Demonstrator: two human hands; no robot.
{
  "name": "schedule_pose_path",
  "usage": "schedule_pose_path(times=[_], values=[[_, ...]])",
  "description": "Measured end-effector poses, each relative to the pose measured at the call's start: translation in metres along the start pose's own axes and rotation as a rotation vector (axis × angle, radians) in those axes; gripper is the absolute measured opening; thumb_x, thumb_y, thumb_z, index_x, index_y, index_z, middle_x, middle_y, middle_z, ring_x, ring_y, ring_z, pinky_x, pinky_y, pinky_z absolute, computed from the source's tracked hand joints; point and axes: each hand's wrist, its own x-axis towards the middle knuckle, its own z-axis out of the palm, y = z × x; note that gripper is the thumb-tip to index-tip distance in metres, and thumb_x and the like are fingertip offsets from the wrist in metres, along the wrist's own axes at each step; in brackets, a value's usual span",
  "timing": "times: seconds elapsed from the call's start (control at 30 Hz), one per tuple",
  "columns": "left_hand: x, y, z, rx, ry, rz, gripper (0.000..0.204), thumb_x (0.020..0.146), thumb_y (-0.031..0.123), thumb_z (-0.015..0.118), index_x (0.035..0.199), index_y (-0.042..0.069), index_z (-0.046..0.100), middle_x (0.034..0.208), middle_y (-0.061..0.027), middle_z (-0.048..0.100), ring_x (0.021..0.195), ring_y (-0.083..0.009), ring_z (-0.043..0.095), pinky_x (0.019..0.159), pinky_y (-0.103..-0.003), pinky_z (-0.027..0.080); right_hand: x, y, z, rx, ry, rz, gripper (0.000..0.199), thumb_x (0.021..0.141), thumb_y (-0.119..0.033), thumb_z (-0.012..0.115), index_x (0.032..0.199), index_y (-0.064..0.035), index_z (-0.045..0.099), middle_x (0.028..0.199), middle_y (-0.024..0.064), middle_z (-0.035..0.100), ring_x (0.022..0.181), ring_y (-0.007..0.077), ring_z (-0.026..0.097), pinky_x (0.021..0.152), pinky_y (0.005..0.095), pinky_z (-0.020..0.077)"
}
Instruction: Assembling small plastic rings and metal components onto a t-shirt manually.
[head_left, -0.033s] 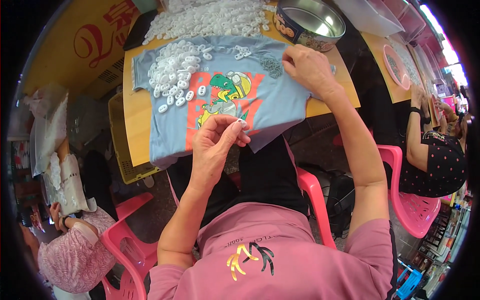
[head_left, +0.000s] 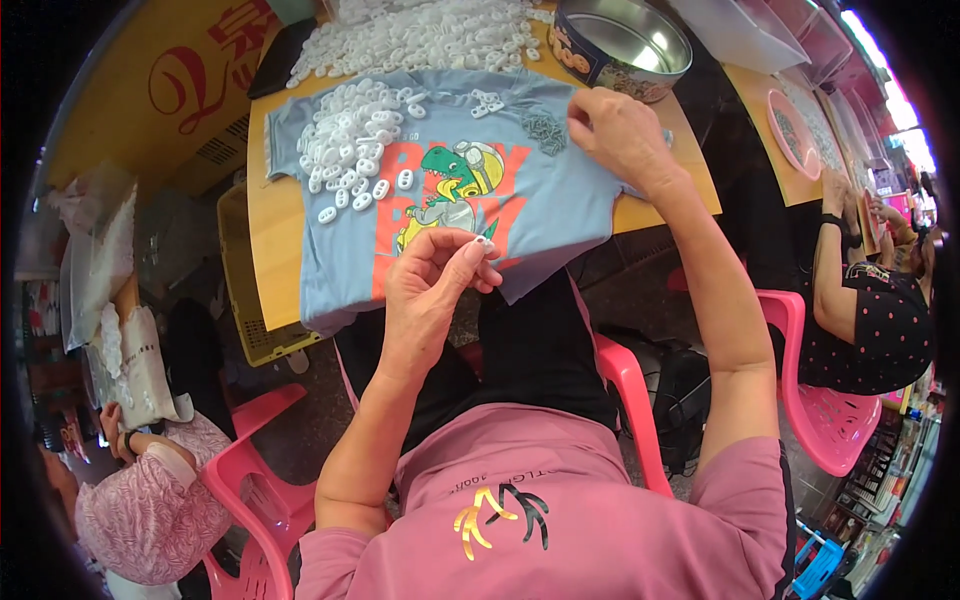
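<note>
White plastic, small and oval with two holes: one such piece (head_left: pixel 484 243) sits pinched between the thumb and fingertips of the left hand (head_left: pixel 432 283), which hovers over the lower hem of a pale blue T-shirt (head_left: pixel 560 205) spread on the wooden counter (head_left: pixel 268 235). The right hand (head_left: pixel 618 132) lies at about one o'clock from the left, well apart from it, fingers curled down on the shirt just beside a small grey heap of tiny parts (head_left: pixel 545 130); whether it grips one of them I cannot tell. A loose drift of the same white pieces (head_left: pixel 350 150) lies on the shirt at ten o'clock from the printed dinosaur (head_left: pixel 455 190), and a larger mound (head_left: pixel 420 40) sits beyond the collar at twelve. A round metal tin (head_left: pixel 620 45) stands at the counter's far right.

To do this well, I judge the pinch should stay at the piece's edge so the holes remain free, and the right hand should lift a single grey part rather than a clump. Working over the cloth seems wise, since dropped bits stay put there.
</note>
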Motion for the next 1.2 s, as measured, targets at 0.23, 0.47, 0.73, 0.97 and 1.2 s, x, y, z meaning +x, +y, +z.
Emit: schedule_pose_path(times=[0.23,0.47,0.73,0.97,1.2], values=[[-0.005,0.010,0.000,-0.101,0.017,0.023,0.015,0.094,0.011,0.063,0.100,-0.002,0.058,0.090,-0.0121,0.068,0.072,-0.0155,0.065,0.064,-0.026,0.053,-0.027,-0.017,-0.022,0.629,0.073,0.085,0.018,0.089,-0.011,0.061,0.103,-0.0007,0.067,0.086,0.0046,0.065,0.072,0.0115,0.058,0.067,0.0264,0.0498],[-0.014,0.018,0.010,-0.150,0.014,0.027,0.016,0.093,0.010,0.064,0.101,-0.001,0.057,0.089,-0.0104,0.067,0.072,-0.0153,0.065,0.065,-0.026,0.053,-0.080,-0.083,-0.027,1.256,-0.039,0.084,0.022,0.095,-0.009,0.060,0.112,0.0039,0.064,0.087,0.0046,0.065,0.074,0.0086,0.058,0.071,0.0228,0.0497],[-0.026,0.024,0.010,-0.153,-0.023,0.059,0.016,0.093,0.010,0.064,0.102,-0.002,0.058,0.088,-0.0091,0.066,0.074,-0.0149,0.065,0.067,-0.026,0.053,-0.099,-0.123,-0.017,1.643,-0.040,0.223,0.017,0.093,-0.015,0.065,0.101,-0.0001,0.065,0.093,0.0052,0.067,0.071,0.0057,0.053,0.067,0.0199,0.0458],[-0.031,0.026,0.013,-0.135,-0.028,0.103,0.016,0.093,0.008,0.063,0.103,-0.003,0.058,0.089,-0.0090,0.066,0.075,-0.0139,0.064,0.068,-0.026,0.053,-0.104,-0.130,-0.014,1.771,-0.072,0.263,0.015,0.094,-0.018,0.065,0.096,-0.0031,0.064,0.085,0.0008,0.064,0.069,0.0057,0.052,0.063,0.0199,0.0451],[-0.033,0.027,0.016,-0.149,-0.048,0.109,0.015,0.093,0.008,0.063,0.103,-0.004,0.058,0.087,-0.0087,0.066,0.075,-0.0130,0.064,0.067,-0.025,0.053,-0.108,-0.135,-0.015,1.798,-0.067,0.285,0.016,0.095,-0.020,0.063,0.096,-0.0041,0.063,0.087,0.0014,0.064,0.071,0.0066,0.056,0.064,0.0217,0.0484]])
